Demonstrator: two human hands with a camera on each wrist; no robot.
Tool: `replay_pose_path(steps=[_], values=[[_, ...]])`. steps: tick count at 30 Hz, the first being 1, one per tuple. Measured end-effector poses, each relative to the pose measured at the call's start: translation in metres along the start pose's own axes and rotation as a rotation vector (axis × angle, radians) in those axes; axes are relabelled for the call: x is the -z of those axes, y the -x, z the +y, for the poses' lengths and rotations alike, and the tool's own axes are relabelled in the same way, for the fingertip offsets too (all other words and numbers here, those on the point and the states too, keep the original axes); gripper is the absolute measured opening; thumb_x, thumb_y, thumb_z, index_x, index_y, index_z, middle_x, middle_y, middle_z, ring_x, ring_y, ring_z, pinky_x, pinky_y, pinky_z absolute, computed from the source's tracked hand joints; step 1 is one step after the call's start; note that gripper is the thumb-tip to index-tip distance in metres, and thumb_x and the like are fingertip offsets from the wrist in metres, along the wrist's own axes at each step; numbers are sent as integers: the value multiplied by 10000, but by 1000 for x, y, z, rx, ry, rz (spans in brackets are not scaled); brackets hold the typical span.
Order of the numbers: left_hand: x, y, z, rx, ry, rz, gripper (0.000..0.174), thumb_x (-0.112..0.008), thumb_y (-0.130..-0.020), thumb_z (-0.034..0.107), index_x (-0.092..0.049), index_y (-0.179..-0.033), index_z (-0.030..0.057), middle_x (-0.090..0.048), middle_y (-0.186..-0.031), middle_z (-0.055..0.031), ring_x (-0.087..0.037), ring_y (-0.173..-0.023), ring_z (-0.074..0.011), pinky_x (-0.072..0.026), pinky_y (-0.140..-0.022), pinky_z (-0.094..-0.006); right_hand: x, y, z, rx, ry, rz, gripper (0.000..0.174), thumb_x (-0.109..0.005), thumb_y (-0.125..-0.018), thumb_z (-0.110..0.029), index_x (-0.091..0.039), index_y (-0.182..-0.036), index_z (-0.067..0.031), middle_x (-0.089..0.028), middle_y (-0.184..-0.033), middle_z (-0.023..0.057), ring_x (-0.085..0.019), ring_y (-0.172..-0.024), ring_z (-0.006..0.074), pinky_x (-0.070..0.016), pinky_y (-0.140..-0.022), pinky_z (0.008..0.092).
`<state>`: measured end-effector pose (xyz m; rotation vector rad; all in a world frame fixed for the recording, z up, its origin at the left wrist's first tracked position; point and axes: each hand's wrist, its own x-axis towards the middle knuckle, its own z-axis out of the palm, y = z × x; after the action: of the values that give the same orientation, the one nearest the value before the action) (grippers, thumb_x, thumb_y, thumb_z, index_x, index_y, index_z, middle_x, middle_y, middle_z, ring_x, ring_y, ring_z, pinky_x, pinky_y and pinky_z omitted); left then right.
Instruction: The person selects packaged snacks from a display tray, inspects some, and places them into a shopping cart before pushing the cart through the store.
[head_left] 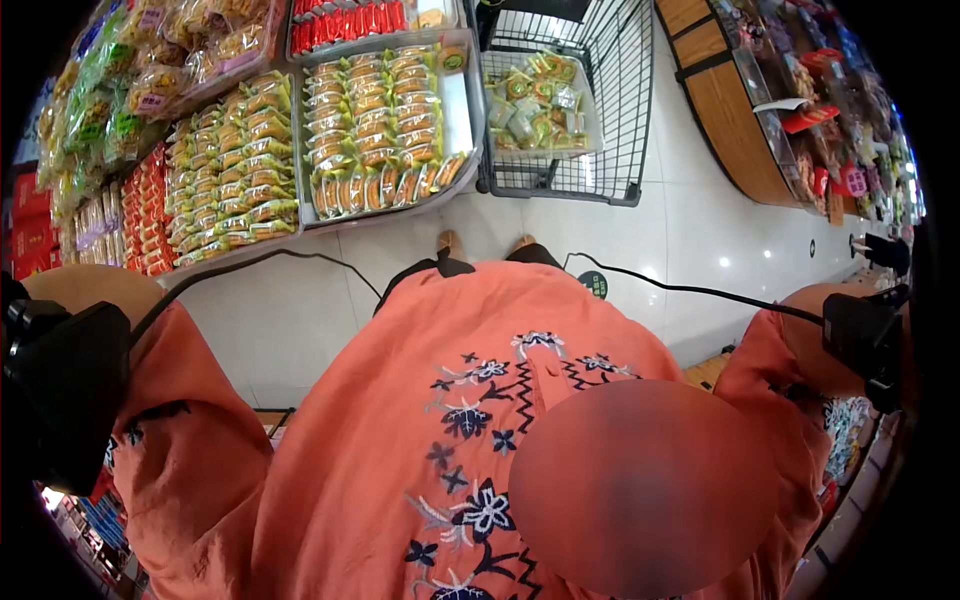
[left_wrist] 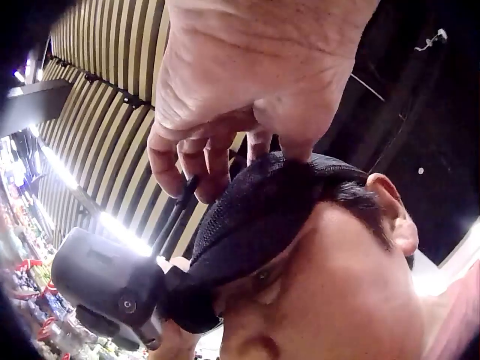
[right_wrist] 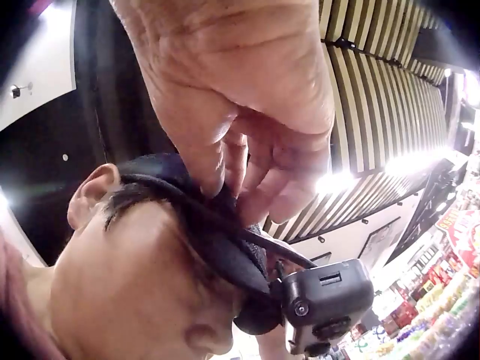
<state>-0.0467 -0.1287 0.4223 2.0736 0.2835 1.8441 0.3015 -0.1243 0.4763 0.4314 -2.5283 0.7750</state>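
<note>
A black cap [left_wrist: 251, 214] sits on the person's head, with a small black camera [left_wrist: 112, 281] mounted at its front. In the left wrist view the left hand [left_wrist: 259, 82] reaches down over the cap, thumb against its top and fingers curled at the front edge beside a thin black stem. From the other side, the right hand [right_wrist: 247, 97] pinches the cap's upper edge between thumb and fingers, just above the camera [right_wrist: 330, 304]. Both hands lie outside the head view, where only the raised forearms and the black wrist devices [head_left: 70, 385] show.
A shopping cart [head_left: 620, 120] holding a clear bin [head_left: 590, 140] of wrapped snacks stands ahead. Left of it are display trays of packaged pastries [head_left: 370, 110]. A curved wooden shelf [head_left: 735, 110] is on the right. Black cables [head_left: 690, 290] run from the wrists to the body.
</note>
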Motion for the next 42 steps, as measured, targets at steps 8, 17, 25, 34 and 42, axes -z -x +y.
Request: replay_pose_path(steps=[8, 17, 25, 34, 42], values=[[10, -6, -10, 56, 15, -66, 571, -404, -1038, 325, -460, -1416, -100, -598, -1326, -248, -588, -1206, -316, -436, -1120, -462, 3, -6, 1, 25, 31, 51, 319, -457, -1048, -207, -608, -1225, 10, -677, -1055, 133, -655, -863, 219, -525, -865, 394], [12, 10, -27, 26, 76, -71, 571, -405, -1037, 329, -461, -1415, -95, -604, -1316, -238, -589, -1202, -314, -434, -1120, -462, 0, 18, 13, -16, 126, -14, 313, -462, -1044, -218, -618, -1195, 8, -677, -1066, 139, -659, -867, 224, -524, -870, 397], [-17, -2, -58, 34, 52, -87, 571, -406, -1036, 334, -461, -1414, -91, -608, -1307, -230, -589, -1199, -312, -433, -1120, -463, 26, 60, 33, 54, 114, 48, 310, -467, -1040, -227, -627, -1168, 6, -678, -1077, 144, -663, -871, 228, -523, -875, 399], [-33, -38, -80, 66, 30, 89, 571, -408, -1036, 338, -462, -1413, -86, -614, -1296, -220, -589, -1195, -311, -431, -1121, -464, 104, 139, 135, 101, -189, 524, 309, -472, -1036, -238, -637, -1137, 3, -678, -1088, 149, -667, -875, 233, -521, -881, 402], [-110, 133, -192, 1031, -288, 250, 431, -490, -1064, 247, -486, -1423, 7, -652, -1129, -119, -613, -1048, -203, -478, -1001, -382, -68, 357, 404, -1432, -404, 1053, 372, -696, -948, -288, -627, -1182, -7, -693, -1004, 121, -706, -802, 196, -595, -699, 319]])
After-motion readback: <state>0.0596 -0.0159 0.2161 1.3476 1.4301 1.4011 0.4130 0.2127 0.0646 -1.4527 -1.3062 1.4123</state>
